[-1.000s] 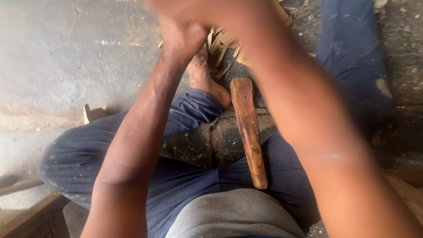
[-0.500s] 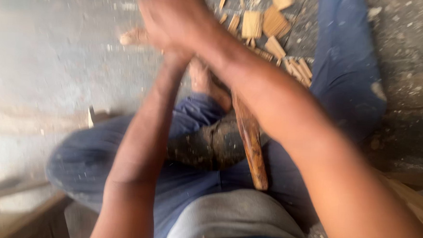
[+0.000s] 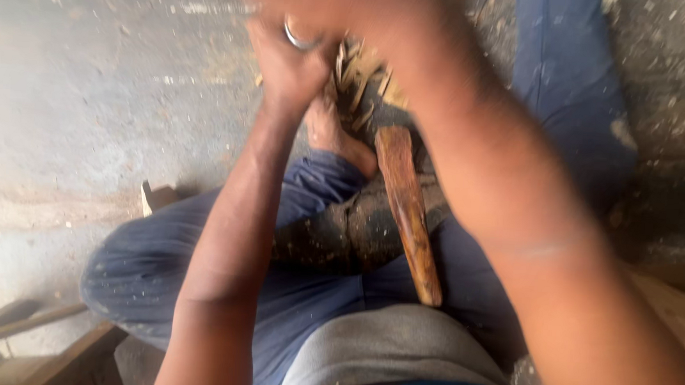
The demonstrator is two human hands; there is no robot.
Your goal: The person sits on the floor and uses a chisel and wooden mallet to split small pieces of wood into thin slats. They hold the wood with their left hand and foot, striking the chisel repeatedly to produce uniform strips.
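The fingers of the left hand (image 3: 291, 61) are curled in toward the palm, and a silver ring (image 3: 297, 38) is worn on one of them; whether anything is pinched inside cannot be told. The right hand (image 3: 321, 0) is smeared by motion blur at the top edge, just above the left hand, so the set of its fingers cannot be made out. Just beside both hands, a heap of pale wood chips (image 3: 360, 76) is seen on the grey concrete floor (image 3: 89, 109). Nearer the body, a worn brown wooden handle (image 3: 408, 211) is laid across a dark block (image 3: 356, 232) between the legs, which are clad in blue trousers (image 3: 151, 261).
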